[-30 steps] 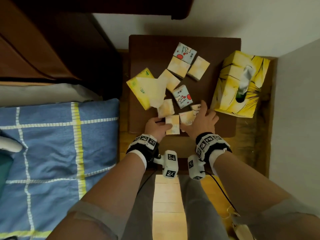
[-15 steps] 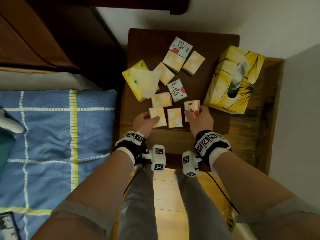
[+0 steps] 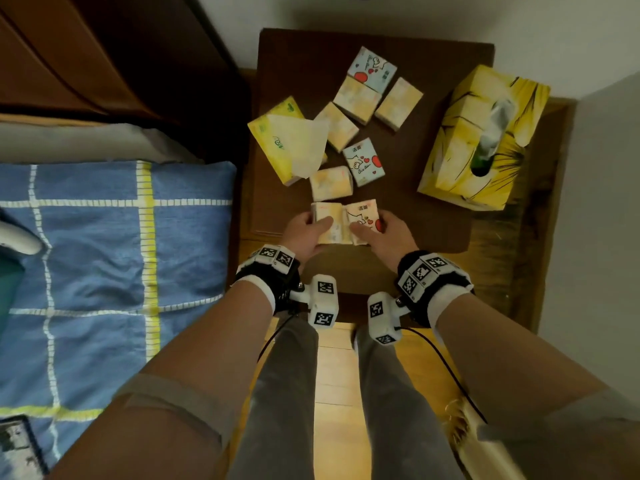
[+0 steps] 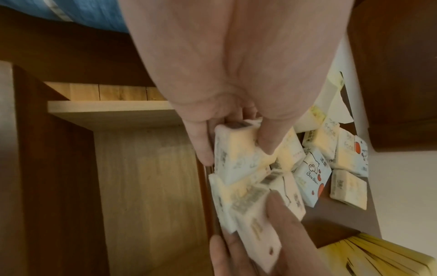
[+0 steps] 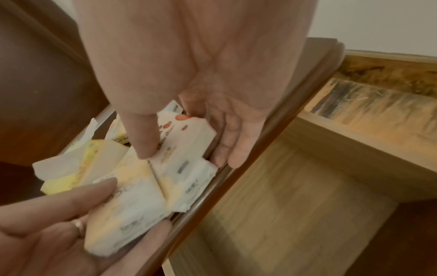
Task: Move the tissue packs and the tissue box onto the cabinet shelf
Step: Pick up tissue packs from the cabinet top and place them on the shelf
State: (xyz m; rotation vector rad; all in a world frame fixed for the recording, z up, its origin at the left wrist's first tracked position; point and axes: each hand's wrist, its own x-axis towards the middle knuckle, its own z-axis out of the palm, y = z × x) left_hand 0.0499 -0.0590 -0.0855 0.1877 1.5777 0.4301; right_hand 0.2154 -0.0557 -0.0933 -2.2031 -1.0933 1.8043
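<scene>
Floorboards of pale wood [image 3: 337, 375] run below the wrists. Left hand [image 3: 304, 233] has its fingers [image 4: 268, 143] clamped on a pale yellow plastic tissue pack [image 3: 327, 221]; right hand [image 3: 384, 237] pinches a white tissue pack printed with red hearts [image 3: 363, 216], the two packs touching at the near edge of the dark brown wooden tabletop [image 3: 433, 216]. Beyond the fingertips lie more small tissue packs [image 3: 363, 98] and a flat yellow pack with a loose tissue [image 3: 287, 140]. Far right of them stands the big yellow tissue box [image 3: 481, 140]. Left of the fingers is a blue checked bedspread [image 3: 104, 254]; a white wall [image 3: 415, 15] rises behind.
</scene>
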